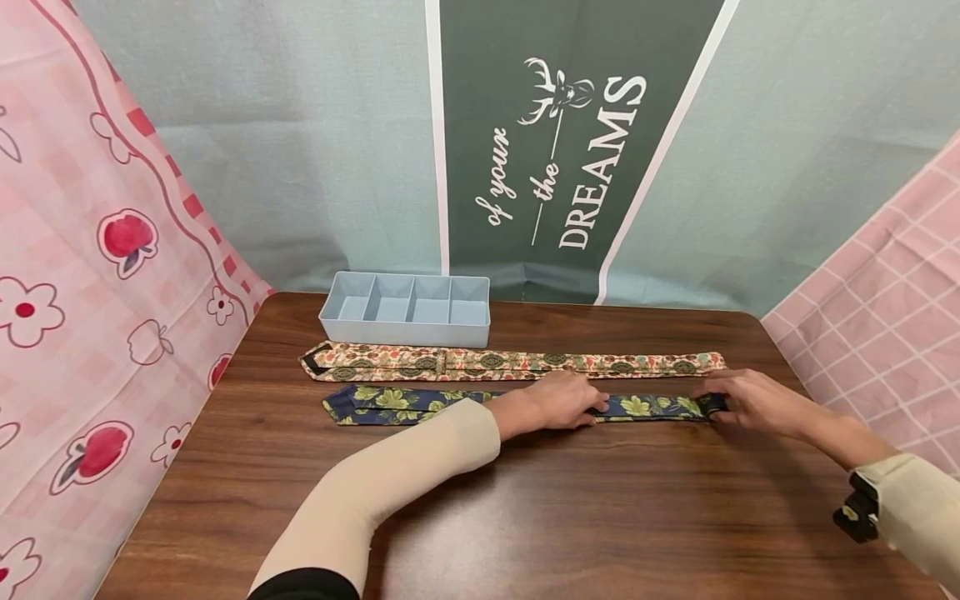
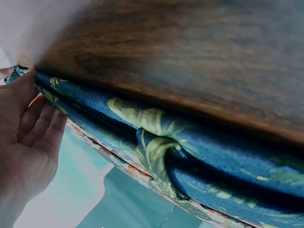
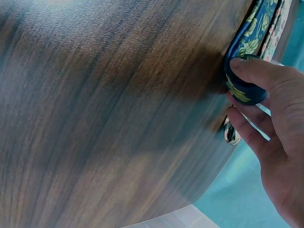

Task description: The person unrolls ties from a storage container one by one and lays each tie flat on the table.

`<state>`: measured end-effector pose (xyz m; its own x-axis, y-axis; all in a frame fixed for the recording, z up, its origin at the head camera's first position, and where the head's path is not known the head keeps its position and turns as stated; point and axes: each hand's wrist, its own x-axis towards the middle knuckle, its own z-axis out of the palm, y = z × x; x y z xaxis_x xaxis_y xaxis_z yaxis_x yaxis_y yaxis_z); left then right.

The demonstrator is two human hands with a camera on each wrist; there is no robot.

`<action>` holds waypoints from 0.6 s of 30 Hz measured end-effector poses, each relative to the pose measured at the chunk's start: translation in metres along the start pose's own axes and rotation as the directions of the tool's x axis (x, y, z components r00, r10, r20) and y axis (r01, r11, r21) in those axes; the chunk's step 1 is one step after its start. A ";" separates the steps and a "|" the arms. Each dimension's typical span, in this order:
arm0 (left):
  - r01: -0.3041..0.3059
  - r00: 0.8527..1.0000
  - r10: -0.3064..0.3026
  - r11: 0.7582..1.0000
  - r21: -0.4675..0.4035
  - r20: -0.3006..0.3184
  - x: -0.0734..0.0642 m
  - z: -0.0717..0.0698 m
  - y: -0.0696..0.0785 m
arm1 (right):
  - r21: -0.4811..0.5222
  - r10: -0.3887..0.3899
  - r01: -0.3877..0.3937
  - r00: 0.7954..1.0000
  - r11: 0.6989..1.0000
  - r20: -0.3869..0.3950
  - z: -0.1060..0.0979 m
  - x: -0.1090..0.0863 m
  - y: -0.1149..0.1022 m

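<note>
A navy necktie (image 1: 390, 403) with yellow-green flowers lies stretched from left to right on the brown table. Partway along it my left hand (image 1: 558, 400) pinches the fabric. In the left wrist view that hand (image 2: 33, 137) has its thumb over the tie's edge, fingers beneath. At the tie's right end my right hand (image 1: 753, 402) pinches the tip, which is curled over. The right wrist view shows the thumb on top of this fold (image 3: 247, 90). Just behind runs a second necktie (image 1: 525, 364), cream with a multicoloured pattern, its right end close to my right hand.
A pale blue box (image 1: 405, 333) with several compartments stands at the back left, behind the patterned tie. The wooden table (image 1: 525, 517) reaches a grey-green curtain (image 1: 315, 150) at the back. Pink cloths hang at both sides.
</note>
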<state>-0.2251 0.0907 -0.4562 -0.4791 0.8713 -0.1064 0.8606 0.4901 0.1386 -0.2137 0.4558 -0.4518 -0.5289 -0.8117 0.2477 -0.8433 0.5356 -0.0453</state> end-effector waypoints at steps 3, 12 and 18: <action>-0.007 1.000 0.007 1.000 0.009 -0.002 -0.002 0.001 -0.002 | 0.031 0.010 -0.010 1.000 0.999 0.005 0.001 -0.002 0.000; -0.016 1.000 0.016 1.000 0.010 -0.005 -0.011 0.001 -0.007 | 0.070 0.050 -0.051 0.999 0.996 0.016 0.000 -0.005 -0.004; -0.032 0.999 0.032 0.999 0.003 -0.001 -0.015 -0.001 -0.009 | 0.076 0.100 -0.102 0.995 0.992 0.030 -0.002 -0.006 -0.008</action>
<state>-0.2254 0.0733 -0.4552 -0.4518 0.8864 -0.1008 0.8758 0.4622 0.1394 -0.2038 0.4573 -0.4513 -0.6131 -0.7607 0.2132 -0.7898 0.5962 -0.1441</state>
